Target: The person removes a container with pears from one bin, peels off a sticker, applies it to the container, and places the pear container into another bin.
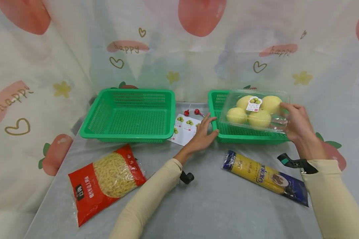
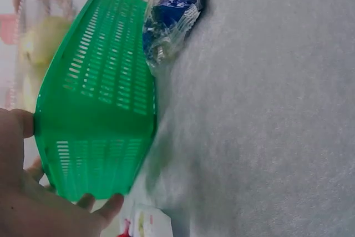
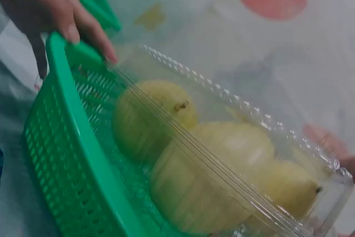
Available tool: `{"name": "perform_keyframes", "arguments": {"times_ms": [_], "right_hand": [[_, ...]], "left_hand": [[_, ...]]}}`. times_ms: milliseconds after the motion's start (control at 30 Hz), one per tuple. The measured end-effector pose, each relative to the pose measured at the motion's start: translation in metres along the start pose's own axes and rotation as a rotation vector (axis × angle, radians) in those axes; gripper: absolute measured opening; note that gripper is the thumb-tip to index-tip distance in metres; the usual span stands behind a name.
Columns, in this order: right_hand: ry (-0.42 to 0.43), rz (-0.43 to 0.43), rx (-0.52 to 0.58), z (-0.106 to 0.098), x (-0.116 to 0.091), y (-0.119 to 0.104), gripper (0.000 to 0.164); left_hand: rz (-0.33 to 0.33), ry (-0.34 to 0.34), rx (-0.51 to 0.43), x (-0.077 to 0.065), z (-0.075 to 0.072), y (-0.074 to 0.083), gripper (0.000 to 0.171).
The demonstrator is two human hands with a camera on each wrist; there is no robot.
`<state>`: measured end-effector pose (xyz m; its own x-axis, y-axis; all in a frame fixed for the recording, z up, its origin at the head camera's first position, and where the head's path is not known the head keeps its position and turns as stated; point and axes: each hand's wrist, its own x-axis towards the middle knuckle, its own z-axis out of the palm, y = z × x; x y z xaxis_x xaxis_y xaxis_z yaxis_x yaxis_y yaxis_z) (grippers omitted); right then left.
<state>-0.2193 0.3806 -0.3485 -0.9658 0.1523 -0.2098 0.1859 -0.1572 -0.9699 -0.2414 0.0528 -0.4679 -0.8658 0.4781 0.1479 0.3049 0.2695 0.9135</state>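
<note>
My right hand (image 1: 300,124) grips the right end of a clear plastic box of yellow pears (image 1: 261,118), with a fruit label on its lid. The box lies over the right green basket (image 1: 242,136), overlapping its rim in the head view; in the right wrist view, pears (image 3: 205,170) show through the lid above the basket's slotted floor. My left hand (image 1: 201,136) rests at that basket's left end, fingers spread. In the left wrist view, its thumb lies at the rim and its fingertips (image 2: 113,203) reach along the slotted end wall.
A second green basket (image 1: 131,136) stands at the left. Between the baskets lie a label sheet (image 1: 183,132) and two small red items (image 1: 186,113). In front are a red bag of pasta (image 1: 113,176) and a spaghetti pack (image 1: 263,176). A printed curtain (image 1: 167,56) hangs behind.
</note>
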Motion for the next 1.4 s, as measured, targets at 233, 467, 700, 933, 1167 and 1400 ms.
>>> {"name": "perform_keyframes", "arguments": {"times_ms": [233, 467, 700, 933, 1167, 1400], "right_hand": [[-0.099, 0.066, -0.185, -0.001, 0.036, 0.010, 0.030], [-0.145, 0.123, -0.369, -0.002, 0.062, 0.014, 0.038], [-0.204, 0.185, -0.454, -0.004, 0.080, 0.022, 0.079], [-0.103, 0.209, -0.426, -0.004, 0.084, 0.030, 0.036], [-0.006, 0.199, -0.579, -0.015, 0.086, 0.039, 0.046], [-0.029, 0.157, -0.654, -0.027, 0.087, 0.039, 0.051]], "left_hand": [[-0.031, -0.009, -0.001, -0.003, -0.006, -0.002, 0.063], [-0.021, -0.015, -0.009, -0.005, -0.006, -0.001, 0.063], [-0.039, 0.008, 0.004, -0.007, -0.011, -0.001, 0.064], [-0.062, 0.015, 0.026, -0.010, -0.014, 0.000, 0.064], [-0.063, 0.024, 0.036, -0.010, -0.011, 0.002, 0.062], [-0.063, 0.018, 0.044, -0.009, -0.005, 0.002, 0.062]]}}
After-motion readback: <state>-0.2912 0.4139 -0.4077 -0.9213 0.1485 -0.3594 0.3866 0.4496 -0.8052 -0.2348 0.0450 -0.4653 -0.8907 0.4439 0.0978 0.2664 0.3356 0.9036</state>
